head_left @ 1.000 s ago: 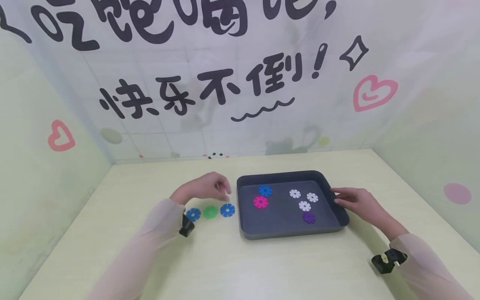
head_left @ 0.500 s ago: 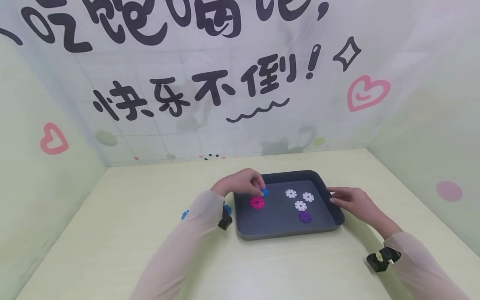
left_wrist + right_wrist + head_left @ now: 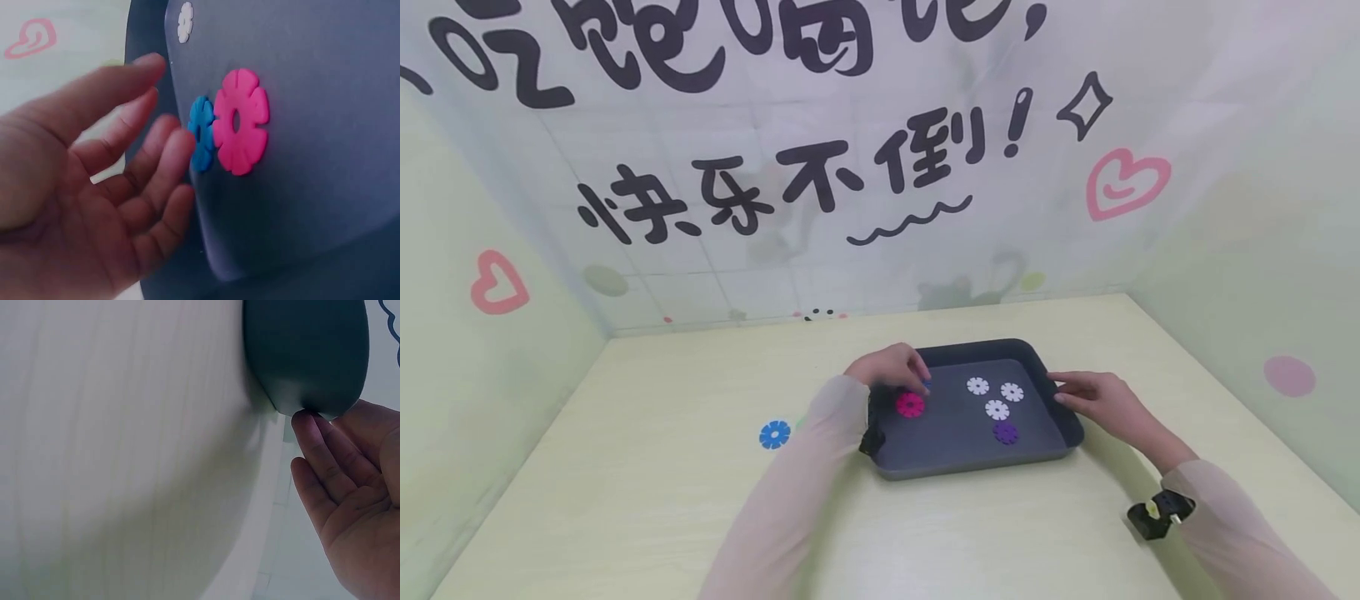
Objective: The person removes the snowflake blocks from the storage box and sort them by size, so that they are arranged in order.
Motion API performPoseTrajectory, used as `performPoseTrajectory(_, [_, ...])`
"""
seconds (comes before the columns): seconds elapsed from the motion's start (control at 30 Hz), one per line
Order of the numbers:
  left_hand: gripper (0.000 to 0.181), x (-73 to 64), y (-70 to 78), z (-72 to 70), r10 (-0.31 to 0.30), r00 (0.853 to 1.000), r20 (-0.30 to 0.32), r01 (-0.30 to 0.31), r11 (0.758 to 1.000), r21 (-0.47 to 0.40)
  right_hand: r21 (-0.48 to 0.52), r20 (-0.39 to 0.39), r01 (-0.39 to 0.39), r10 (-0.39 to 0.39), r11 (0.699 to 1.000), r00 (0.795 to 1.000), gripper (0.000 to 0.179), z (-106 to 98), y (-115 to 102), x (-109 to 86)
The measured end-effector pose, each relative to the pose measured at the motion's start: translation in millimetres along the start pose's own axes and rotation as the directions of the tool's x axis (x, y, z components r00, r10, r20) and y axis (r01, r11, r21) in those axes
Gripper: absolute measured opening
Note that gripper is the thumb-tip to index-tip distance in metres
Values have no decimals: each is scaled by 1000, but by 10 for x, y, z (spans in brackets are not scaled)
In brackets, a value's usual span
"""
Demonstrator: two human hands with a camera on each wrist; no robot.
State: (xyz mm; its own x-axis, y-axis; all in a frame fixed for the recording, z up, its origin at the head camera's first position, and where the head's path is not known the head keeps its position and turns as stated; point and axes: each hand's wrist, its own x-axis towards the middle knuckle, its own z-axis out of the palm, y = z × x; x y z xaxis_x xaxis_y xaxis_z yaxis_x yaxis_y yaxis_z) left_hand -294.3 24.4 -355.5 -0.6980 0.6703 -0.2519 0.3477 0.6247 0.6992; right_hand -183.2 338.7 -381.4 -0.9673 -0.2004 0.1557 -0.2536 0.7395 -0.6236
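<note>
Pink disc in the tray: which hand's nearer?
Left. The left hand is at the tray's left end, close by the pink disc. The right hand is at the right wall of the tray, across from the disc.

I have open room over the near middle of the dark tray (image 3: pixel 943 437), left of the purple disc (image 3: pixel 1006 433). The left hand (image 3: pixel 893 367) and its sleeve (image 3: pixel 805 475) bar entry from the left; the right hand (image 3: pixel 1097 402), holding the tray's right end, blocks me there.
</note>
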Motion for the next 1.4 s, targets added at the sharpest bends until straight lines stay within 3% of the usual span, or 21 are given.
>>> performPoseTrajectory(0.3, [26, 4, -35, 17, -109, 993, 38, 108, 994, 23, 6, 1, -4, 4, 1000, 1000, 37, 4, 7, 0])
performPoseTrajectory(0.7, [27, -24, -30, 26, -193, 980, 40, 189, 977, 103, 7, -6, 5, -5, 1000, 1000, 36, 10, 4, 2])
performPoseTrajectory(0.97, [26, -13, -7, 47, -222, 975, 20, 214, 955, 206, 10, -6, 0, 1, 1000, 1000, 36, 6, 3, -5])
performPoseTrajectory(1.4, [25, 17, -29, 55, -224, 975, 7, 216, 948, 234, 16, -3, -6, 6, 1000, 1000, 37, -5, -20, -9])
